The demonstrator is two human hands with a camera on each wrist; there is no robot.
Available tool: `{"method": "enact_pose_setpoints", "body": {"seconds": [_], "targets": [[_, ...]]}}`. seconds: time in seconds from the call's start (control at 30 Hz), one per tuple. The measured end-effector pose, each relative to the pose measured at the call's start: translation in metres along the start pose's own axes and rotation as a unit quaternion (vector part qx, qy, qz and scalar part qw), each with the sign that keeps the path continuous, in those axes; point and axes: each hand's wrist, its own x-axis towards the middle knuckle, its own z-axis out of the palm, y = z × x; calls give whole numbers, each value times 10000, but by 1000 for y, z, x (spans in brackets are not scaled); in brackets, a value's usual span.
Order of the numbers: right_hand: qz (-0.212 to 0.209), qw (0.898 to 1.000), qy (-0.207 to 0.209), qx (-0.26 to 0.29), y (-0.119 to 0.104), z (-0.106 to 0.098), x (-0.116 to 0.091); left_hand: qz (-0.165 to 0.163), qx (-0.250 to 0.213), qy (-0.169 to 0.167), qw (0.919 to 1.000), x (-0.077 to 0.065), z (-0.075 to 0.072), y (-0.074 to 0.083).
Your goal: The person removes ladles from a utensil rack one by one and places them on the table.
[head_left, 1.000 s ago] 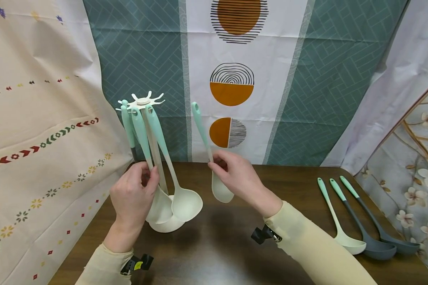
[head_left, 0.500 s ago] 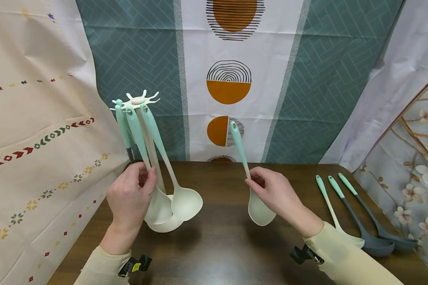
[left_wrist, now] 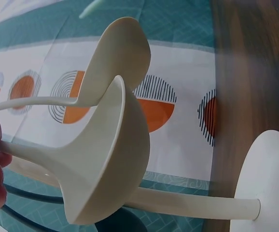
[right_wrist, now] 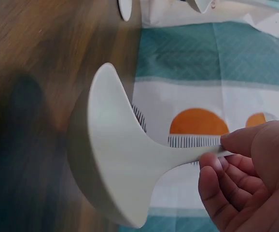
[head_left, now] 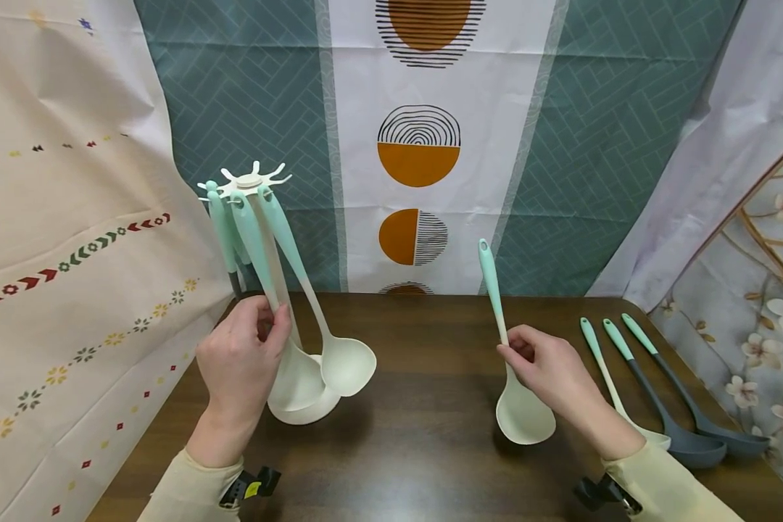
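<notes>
My right hand (head_left: 551, 370) pinches a cream ladle (head_left: 525, 417) by its thin shaft, its mint handle pointing up and its bowl hanging low over the table. In the right wrist view, thumb and fingers grip that ladle (right_wrist: 120, 150) just above the bowl. My left hand (head_left: 241, 355) pinches the shaft of another cream ladle (left_wrist: 105, 159), which hangs from a white utensil stand (head_left: 249, 181). Beside it a further cream ladle (head_left: 349, 366) hangs by its mint handle. Behind these, dark-shafted utensils (head_left: 218, 225) hang too, partly hidden; the stand's round base (left_wrist: 270, 179) rests on the table.
On the right of the brown table (head_left: 417, 449) lie a cream ladle (head_left: 605, 370) and two grey ladles, one nearer (head_left: 694, 449) and one farther right (head_left: 734, 438), side by side. Patterned cloths (head_left: 254, 94) stand behind and at both sides.
My right hand has carried its ladle away from the stand, rightward and lower towards the ladles on the table. The left hand stays at its ladle on the stand.
</notes>
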Motion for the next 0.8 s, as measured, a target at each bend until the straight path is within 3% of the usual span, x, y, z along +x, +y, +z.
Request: {"method": "enact_pose_setpoints", "body": {"seconds": [0.3, 0.8], "targets": [[188, 9995, 112, -209, 22, -8, -12, 70, -42, -7, 10000, 1, 3, 3], [662, 9964, -78, -517, 58, -15, -20, 128, 79, 10, 9999, 1, 4, 5]]}}
